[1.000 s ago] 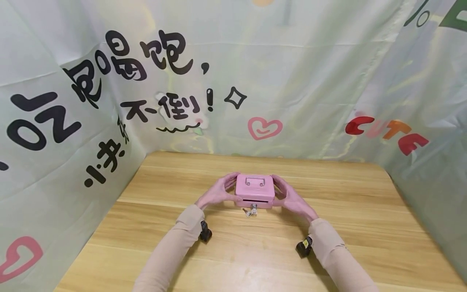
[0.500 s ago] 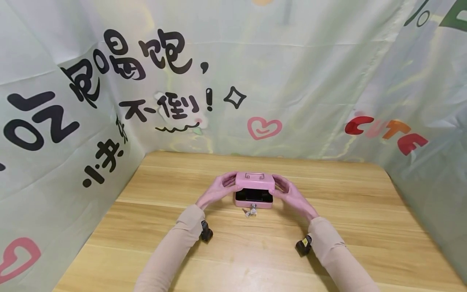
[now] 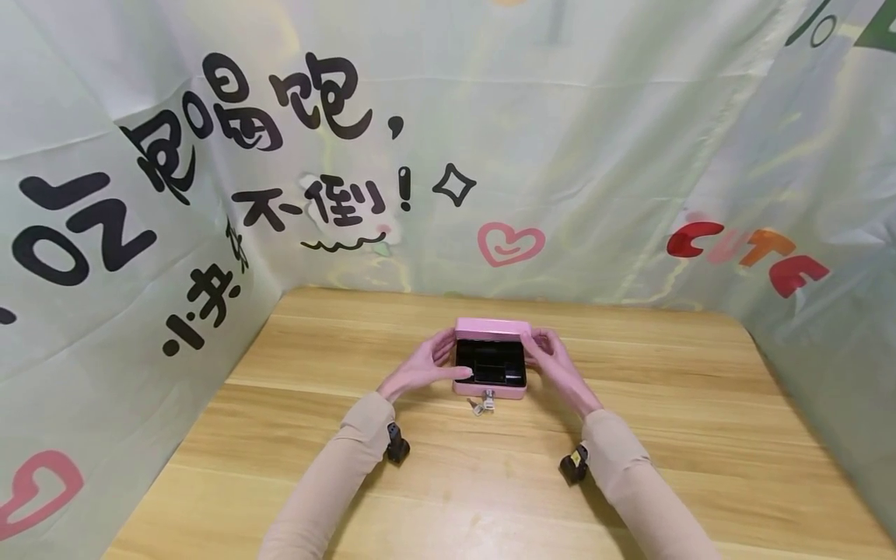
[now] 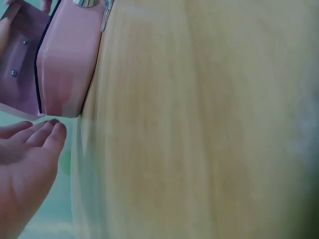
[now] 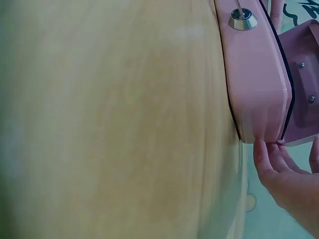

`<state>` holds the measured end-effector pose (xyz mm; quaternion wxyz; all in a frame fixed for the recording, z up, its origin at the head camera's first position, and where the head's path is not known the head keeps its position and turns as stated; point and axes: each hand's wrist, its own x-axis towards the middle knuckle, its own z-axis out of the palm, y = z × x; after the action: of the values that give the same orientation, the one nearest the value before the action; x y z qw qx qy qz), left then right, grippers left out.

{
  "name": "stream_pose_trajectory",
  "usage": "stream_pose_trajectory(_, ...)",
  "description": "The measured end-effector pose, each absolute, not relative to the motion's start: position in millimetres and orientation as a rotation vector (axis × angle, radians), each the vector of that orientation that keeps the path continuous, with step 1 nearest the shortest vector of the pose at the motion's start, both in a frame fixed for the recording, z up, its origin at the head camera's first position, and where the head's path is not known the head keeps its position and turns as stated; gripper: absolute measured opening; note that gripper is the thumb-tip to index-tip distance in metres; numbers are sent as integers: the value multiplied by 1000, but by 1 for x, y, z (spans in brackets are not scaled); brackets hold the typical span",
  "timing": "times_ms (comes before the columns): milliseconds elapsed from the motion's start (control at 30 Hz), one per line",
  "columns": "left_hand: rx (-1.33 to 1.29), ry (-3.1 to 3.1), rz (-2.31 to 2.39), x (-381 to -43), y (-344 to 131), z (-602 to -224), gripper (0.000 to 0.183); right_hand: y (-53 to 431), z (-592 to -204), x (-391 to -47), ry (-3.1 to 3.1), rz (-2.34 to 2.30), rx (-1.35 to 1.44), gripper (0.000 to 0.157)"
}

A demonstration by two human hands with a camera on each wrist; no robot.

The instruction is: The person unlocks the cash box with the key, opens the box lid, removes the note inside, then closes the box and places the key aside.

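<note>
A pink cash box (image 3: 507, 393) stands on the wooden table, its lid (image 3: 493, 330) raised and tipped back. The black interior (image 3: 489, 362) shows a divided tray or compartments. In the front lock (image 5: 242, 21) a key is inserted, and keys (image 3: 481, 406) hang down to the tabletop. My left hand (image 3: 422, 367) is at the box's left side, thumb stretched across the front left corner of the opening and fingers straight beside the wall. On the other side my right hand (image 3: 556, 367) has its thumb by the lid's right edge, with fingertips (image 5: 260, 149) at the base's side wall.
The wooden table (image 3: 448, 482) extends around the box on every side. Fabric curtains (image 3: 595, 171) printed with lettering and hearts enclose its back and sides. A small black wrist camera (image 3: 397, 445) sits on the left sleeve, another camera (image 3: 574, 464) on the right.
The lid has gone from nearly closed to raised and tilted back, baring the black inside. The left thumb has come away from the lid and lowered; the right thumb has risen along with it.
</note>
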<state>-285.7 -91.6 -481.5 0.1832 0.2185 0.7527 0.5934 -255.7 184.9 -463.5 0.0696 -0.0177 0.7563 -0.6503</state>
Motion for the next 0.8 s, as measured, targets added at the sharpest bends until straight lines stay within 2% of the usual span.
stream_pose_trajectory(267,676,2103,1601,-282,-90,-479,110,183,-461,-262,2286,-1975,-36,64)
stream_pose_trajectory(433,679,2091,1585,-279,-89,-478,114,184,-462,-261,2289,-1967,-38,62)
stream_pose_trajectory(600,679,2090,1583,-279,-88,-478,113,183,-461,-259,2310,-1972,-8,56)
stream_pose_trajectory(800,710,2068,1601,-280,-88,-479,114,182,-459,-256,2408,-1987,27,39)
